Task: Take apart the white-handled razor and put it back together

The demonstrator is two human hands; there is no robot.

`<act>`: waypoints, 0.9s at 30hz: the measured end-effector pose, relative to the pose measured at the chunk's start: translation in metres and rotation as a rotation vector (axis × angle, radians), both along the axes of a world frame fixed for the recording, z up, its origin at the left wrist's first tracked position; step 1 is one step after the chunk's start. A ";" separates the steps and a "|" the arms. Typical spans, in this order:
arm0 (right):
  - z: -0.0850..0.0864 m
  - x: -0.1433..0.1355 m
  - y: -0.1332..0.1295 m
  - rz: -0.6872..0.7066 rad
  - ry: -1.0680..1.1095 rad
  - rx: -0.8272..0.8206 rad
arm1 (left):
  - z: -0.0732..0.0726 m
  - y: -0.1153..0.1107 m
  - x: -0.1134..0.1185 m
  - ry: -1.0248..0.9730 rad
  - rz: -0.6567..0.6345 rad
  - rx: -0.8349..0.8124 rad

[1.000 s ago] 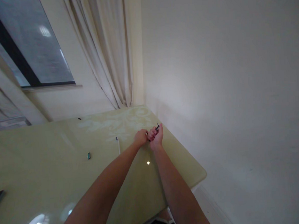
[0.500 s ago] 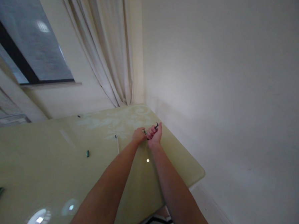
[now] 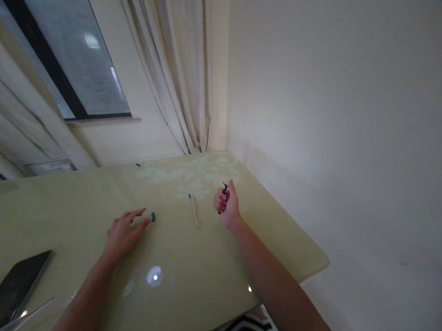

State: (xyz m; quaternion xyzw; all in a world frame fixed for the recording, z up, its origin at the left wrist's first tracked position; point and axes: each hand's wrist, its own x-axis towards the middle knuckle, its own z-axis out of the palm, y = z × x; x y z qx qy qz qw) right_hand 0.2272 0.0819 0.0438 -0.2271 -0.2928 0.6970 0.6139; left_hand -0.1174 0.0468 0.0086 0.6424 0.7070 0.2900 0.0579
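Observation:
My right hand point(image 3: 226, 206) is wrapped round a small dark tool point(image 3: 225, 188) whose metal tip pokes out above the fist; what exactly it is cannot be made out. On the left, my left hand point(image 3: 125, 233) hovers over or rests on the table with thumb and fingers spread, holding nothing. Just right of its fingertips lies a small green and dark block point(image 3: 153, 217). Between the hands, a short white cable or stick point(image 3: 195, 212) with a dark end lies on the glossy table point(image 3: 182, 266).
At the left edge lies a dark flat tablet-like object point(image 3: 18, 287), with a thin clear item point(image 3: 25, 316) in front. A tiny black piece point(image 3: 138, 165) sits near the far edge. Curtains point(image 3: 182, 68) and a wall point(image 3: 333, 130) border the table.
My left hand has moved left, away from my right hand, and opened beside the small green block. The view has turned left, showing more of the tablet-like object.

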 end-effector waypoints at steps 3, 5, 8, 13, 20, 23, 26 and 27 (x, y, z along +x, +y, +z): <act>-0.003 -0.015 -0.010 0.121 -0.077 0.019 | -0.004 -0.013 -0.011 0.122 0.080 -0.175; -0.005 -0.022 -0.015 0.168 -0.118 0.033 | -0.001 -0.013 -0.005 0.143 0.059 -0.210; -0.007 -0.030 -0.019 0.182 -0.193 0.047 | 0.004 -0.007 0.005 0.162 0.002 -0.218; -0.011 -0.044 -0.028 0.061 -0.406 0.083 | 0.002 -0.003 0.015 0.085 -0.057 -0.105; -0.013 -0.056 -0.047 0.194 -0.451 0.108 | 0.019 -0.028 0.084 -0.385 -0.439 0.251; -0.016 -0.054 -0.047 0.301 -0.410 0.096 | 0.021 -0.038 0.105 -0.424 -0.531 0.306; -0.018 -0.052 -0.046 0.328 -0.379 0.089 | 0.018 -0.042 0.109 -0.431 -0.554 0.297; -0.019 -0.051 -0.046 0.329 -0.380 0.090 | 0.017 -0.043 0.109 -0.437 -0.555 0.296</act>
